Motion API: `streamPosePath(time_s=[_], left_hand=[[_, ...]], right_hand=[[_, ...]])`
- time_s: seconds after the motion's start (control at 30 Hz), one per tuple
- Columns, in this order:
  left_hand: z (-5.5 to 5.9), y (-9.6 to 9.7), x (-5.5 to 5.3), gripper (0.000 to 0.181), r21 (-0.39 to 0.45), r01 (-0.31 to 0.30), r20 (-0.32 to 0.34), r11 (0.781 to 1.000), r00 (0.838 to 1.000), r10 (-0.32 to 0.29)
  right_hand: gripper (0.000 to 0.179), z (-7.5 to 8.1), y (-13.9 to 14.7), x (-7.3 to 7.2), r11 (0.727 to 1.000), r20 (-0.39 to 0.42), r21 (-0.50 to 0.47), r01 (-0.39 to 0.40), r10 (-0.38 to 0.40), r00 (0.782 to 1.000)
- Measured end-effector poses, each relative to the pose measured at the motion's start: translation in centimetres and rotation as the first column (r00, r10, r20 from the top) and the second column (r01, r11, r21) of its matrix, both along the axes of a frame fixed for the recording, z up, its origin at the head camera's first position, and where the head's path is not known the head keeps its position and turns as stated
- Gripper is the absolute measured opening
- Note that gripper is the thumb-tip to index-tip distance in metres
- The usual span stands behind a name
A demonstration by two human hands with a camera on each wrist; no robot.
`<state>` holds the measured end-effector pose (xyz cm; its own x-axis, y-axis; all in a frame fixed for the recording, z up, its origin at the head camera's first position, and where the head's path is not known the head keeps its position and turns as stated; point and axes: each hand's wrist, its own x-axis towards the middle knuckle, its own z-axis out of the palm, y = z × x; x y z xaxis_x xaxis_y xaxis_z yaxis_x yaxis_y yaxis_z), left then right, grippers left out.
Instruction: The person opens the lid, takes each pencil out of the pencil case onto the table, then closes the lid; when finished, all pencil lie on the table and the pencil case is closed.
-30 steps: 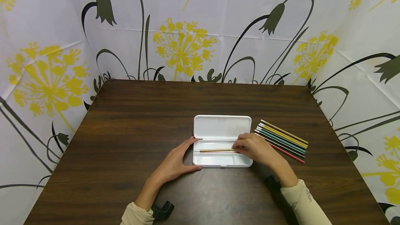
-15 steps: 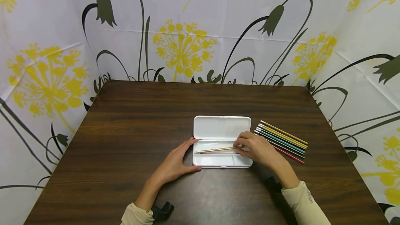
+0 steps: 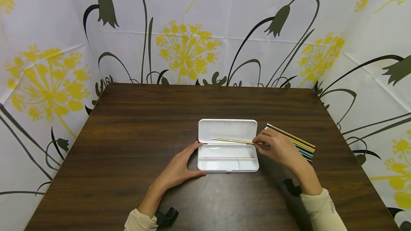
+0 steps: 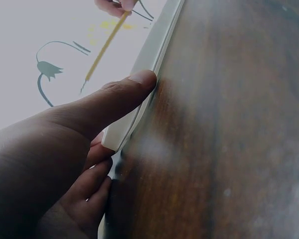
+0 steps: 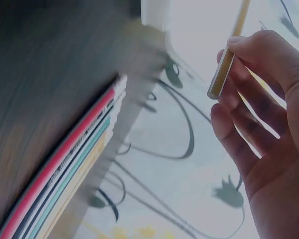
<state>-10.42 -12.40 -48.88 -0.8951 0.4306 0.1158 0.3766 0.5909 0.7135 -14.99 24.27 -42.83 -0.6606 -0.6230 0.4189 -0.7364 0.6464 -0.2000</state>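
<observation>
An open white pencil case (image 3: 228,130) lies on the table with its lid tipped back. My left hand (image 3: 179,167) grips its left end, thumb on the front edge (image 4: 120,132) and fingers round the far side. Above the hinge side my right hand (image 3: 280,149) pinches a yellow pencil (image 3: 232,140) between thumb and fingers. That pencil (image 5: 224,74) slants in the air, its held end at the fingertips, in the right wrist view. Inside the case a thin reddish strip (image 3: 224,157) runs along the middle; what it is cannot be told.
Several pencils (image 3: 302,142) in yellow, green, black and red lie side by side right of the case, partly covered by the right hand. The right wrist view shows this row of pencils (image 5: 65,149) too. A flower-printed curtain (image 3: 192,3) hangs behind the brown table (image 3: 144,117).
The yellow pencil has risen out of the case and moved up and right with my right hand. My left hand has stayed at the case's left end.
</observation>
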Motion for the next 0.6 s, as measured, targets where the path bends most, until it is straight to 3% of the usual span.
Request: streamPosePath(time_s=[0.17,0.3,0.6], left_hand=[[-0.1,0.1,0.0,0.093,0.004,0.002,-0.003,1.0,1.0,-0.002],[-0.1,0.2,-0.1,0.093,0.007,0.002,-0.011,1.0,1.0,-0.002],[-0.2,0.1,-0.1,0.093,0.001,-0.001,-0.011,1.0,1.0,0.001]], right_hand=[[0.024,0.3,2.7,0.8,0.997,-0.036,-0.036,0.069,-0.07,0.997],[0.025,0.5,5.7,2.3,0.985,-0.046,-0.029,0.173,-0.174,0.984],[0.029,0.9,11.8,5.7,0.927,-0.018,0.007,0.375,-0.375,0.927]])
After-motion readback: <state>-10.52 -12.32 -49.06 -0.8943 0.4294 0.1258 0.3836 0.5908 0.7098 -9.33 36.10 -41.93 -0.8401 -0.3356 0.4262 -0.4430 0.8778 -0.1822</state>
